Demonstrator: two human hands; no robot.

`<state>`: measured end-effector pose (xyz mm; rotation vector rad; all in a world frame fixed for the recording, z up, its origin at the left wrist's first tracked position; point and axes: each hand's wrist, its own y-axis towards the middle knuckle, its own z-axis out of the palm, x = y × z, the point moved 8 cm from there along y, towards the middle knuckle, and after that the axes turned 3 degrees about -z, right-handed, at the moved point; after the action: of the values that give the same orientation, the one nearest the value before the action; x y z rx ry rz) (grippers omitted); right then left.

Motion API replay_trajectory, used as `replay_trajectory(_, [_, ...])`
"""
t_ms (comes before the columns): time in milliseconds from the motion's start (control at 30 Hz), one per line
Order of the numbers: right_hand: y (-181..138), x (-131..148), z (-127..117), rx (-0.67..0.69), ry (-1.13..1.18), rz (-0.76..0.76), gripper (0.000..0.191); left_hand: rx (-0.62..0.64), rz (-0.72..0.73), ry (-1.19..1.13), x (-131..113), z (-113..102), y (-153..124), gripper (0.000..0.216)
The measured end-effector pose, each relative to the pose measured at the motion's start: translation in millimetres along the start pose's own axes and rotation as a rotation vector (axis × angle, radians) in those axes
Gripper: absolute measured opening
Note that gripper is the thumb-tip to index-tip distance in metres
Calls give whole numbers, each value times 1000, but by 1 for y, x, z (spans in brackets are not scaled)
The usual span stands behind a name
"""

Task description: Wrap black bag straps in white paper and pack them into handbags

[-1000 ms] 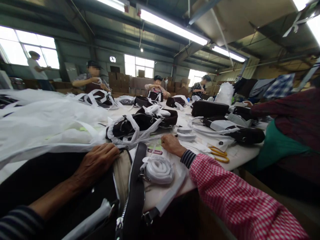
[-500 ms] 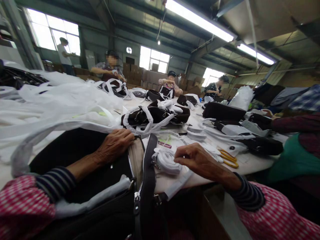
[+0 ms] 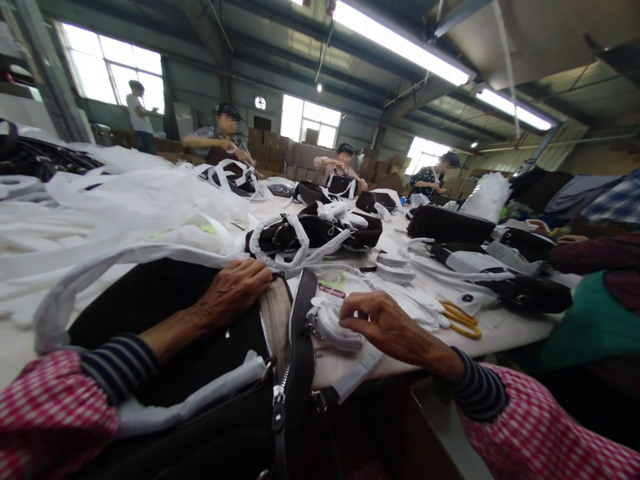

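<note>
Black bag [image 3: 210, 358]: unzipped, just left of white roll [image 3: 327, 327] | left hand [image 3: 235, 287]: fingers over bag's edge, I can't tell if gripping | right hand [image 3: 380, 323]: half-curled at roll, hold unclear | yellow-handled scissors [image 3: 463, 325]: right of roll

This was a factory workshop. Bags [image 3: 150, 297] crowded the worktop [image 3: 515, 327] under strip lights [image 3: 403, 43]; co-workers [image 3: 217, 155] and cartons [image 3: 271, 142] lined the far side.
</note>
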<state>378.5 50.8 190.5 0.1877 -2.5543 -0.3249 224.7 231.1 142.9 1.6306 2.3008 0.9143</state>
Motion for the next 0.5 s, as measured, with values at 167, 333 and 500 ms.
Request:
replay_trajectory(167, [6,-3,20,38,422,89,7,25,-17,-17,0,-2,0,24])
replay_trajectory(333, [10,11,49,193,505,111,11,34,-30,-24,1,-1,-1,24])
replay_trajectory(500, [17,10,55,215,675,210,13,39,-25,-19,-2,-3,0,24])
